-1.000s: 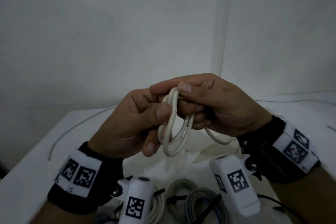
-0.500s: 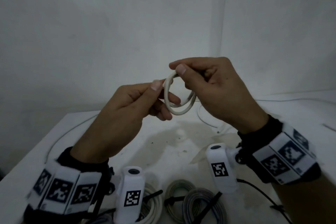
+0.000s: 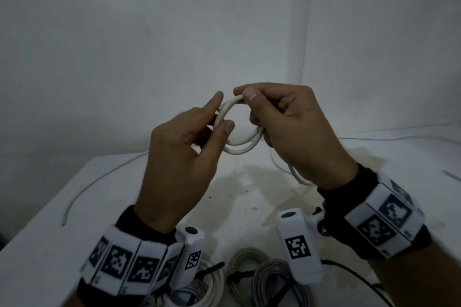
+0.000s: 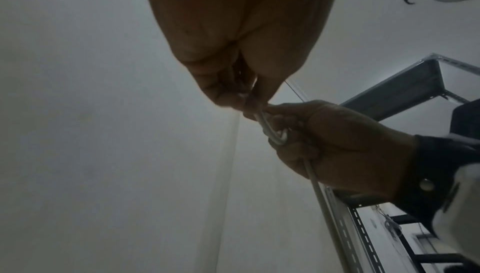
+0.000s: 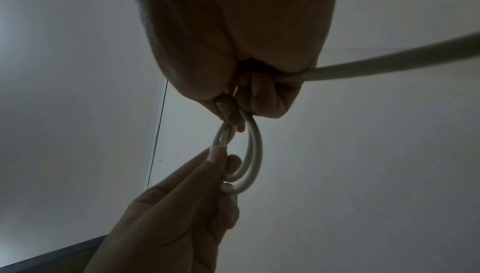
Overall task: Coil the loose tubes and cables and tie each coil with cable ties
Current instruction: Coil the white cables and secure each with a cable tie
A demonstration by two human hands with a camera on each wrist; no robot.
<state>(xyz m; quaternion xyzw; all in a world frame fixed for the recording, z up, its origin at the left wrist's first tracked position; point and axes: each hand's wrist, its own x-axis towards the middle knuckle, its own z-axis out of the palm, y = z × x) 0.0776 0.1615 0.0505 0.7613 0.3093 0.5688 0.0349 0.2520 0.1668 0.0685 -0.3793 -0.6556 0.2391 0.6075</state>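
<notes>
All views dim, grey, noisy. Wrist views underexposed; palms at frame top blurred. Head view bends at edges.

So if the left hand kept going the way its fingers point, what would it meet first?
Probably the right hand, just across the small white cable coil both hands pinch; the left hand points up and rightward, though depth is uncertain.

White table (image 3: 62, 219), stained mid-surface; plain white walls (image 3: 124, 45); grey slotted metal shelving (image 4: 405, 88).

I count two hands, my left hand (image 3: 182, 157) and right hand (image 3: 296, 129), one white cable (image 3: 239, 149), and three tied coils (image 3: 249, 266) at bottom centre.
</notes>
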